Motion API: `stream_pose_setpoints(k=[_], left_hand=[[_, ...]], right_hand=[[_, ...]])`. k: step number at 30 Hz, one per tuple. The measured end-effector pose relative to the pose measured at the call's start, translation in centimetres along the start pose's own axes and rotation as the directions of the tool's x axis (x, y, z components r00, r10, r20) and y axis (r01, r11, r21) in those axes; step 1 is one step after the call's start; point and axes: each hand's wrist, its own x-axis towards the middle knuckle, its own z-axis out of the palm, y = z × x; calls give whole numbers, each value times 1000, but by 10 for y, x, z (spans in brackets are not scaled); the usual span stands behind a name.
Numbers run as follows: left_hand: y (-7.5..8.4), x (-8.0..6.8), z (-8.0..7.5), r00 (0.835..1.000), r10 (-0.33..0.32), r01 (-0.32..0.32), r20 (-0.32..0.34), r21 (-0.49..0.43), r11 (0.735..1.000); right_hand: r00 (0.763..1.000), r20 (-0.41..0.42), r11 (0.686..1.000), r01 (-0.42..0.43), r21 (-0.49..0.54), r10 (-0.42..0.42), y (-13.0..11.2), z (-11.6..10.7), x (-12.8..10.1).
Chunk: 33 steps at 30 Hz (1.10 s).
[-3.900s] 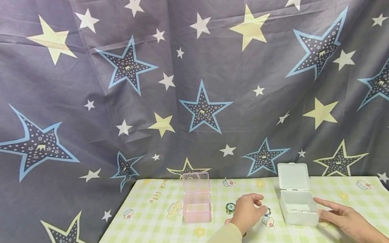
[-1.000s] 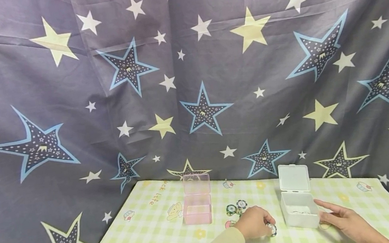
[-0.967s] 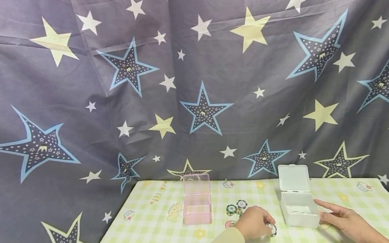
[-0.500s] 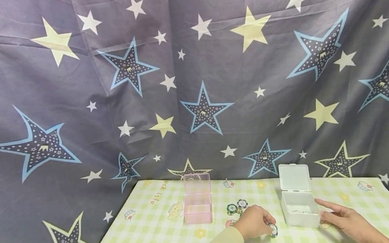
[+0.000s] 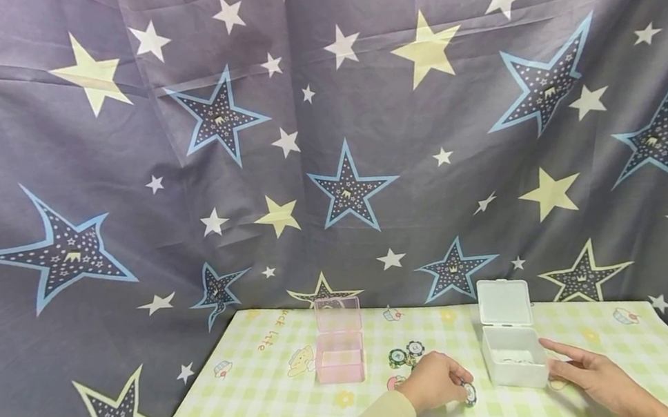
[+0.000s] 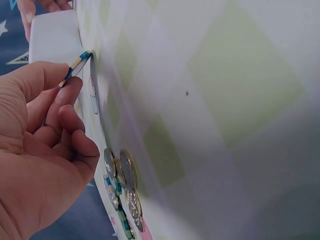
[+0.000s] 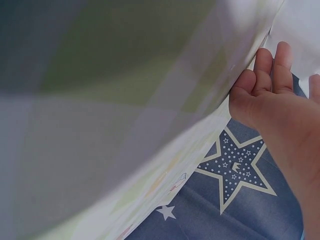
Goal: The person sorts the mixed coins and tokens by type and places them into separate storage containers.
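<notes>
Between thumb and fingers my left hand (image 5: 435, 380) pinches a poker chip (image 5: 470, 394), tipped on its edge close over the tablecloth, left of a white box. Its blue and cream rim faces the left wrist view, where the other fingers curl loosely. The white box (image 5: 511, 376) has its lid raised, with some small pale things on its floor. My right hand (image 5: 595, 378) rests its extended fingers against the box's right side. Behind the left hand lie more poker chips (image 5: 397, 358), partly hidden by it, together with several metallic coins (image 6: 128, 169).
A clear pink box (image 5: 340, 373) with its lid up stands left of the chips. The checked tablecloth (image 5: 283, 409) carries printed cartoon pictures. A dark star-patterned curtain (image 5: 280, 173) hangs right behind the table's back edge.
Over the earlier frames my left hand took hold of a poker chip and moved slightly right and nearer the front, uncovering another chip. The right hand stayed at the white box.
</notes>
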Motion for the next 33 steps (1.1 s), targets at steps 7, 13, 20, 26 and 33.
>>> stream_pose_setpoints(k=[7,13,20,26,33], left_hand=[[-1,0,2,999,-39,33,-35,-141,989],[4,1,2,987,-110,66,-117,-330,942],[12,6,7,965,-173,66,-197,-454,888],[18,13,16,937,-224,65,-267,-497,866],[24,18,20,931,-221,21,-291,-560,828]], right_hand=[[999,-33,1000,-16,9,16,-1,3,0],[999,-34,1000,-4,-1,4,-2,3,-2],[999,-37,1000,-15,-10,15,-1,3,0],[999,-43,1000,-28,-9,28,0,3,0],[999,-46,999,-22,-23,21,-2,3,0]])
